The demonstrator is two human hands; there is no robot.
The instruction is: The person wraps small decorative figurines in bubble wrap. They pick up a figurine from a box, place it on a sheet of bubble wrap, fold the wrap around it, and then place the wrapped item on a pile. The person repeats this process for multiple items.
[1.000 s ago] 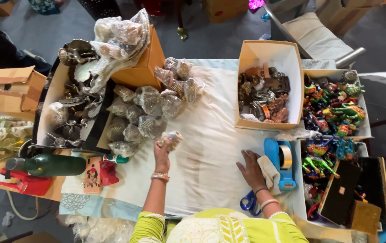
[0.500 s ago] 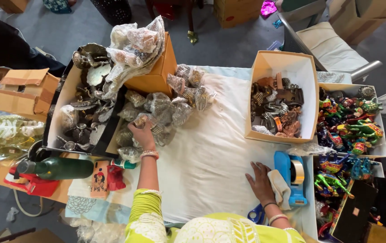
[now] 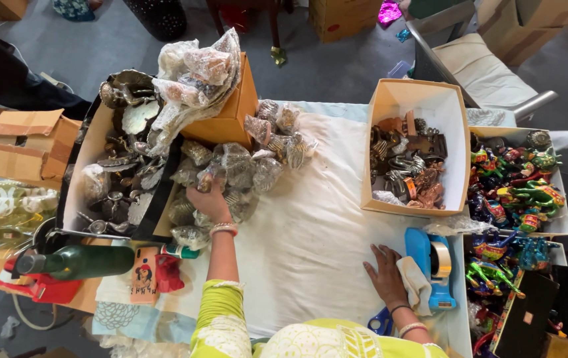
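White cloth (image 3: pixel 310 219) covers the table. Left of the one tan box (image 3: pixel 416 113), the left hand (image 3: pixel 210 201) closes on one packet in the plastic-wrapped pile (image 3: pixel 244 166). Below that box, the right hand (image 3: pixel 386 275) lies flat, fingers apart, beside one blue tape dispenser (image 3: pixel 433 265).

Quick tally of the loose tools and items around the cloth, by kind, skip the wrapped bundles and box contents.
Green bottle: 1
Blue tape dispenser: 1
Blue-handled scissors: 1
Phone in orange case: 1
White rag: 1
Total: 5
Left hand is on the plastic-wrapped bundles; right hand lies flat on the cloth.
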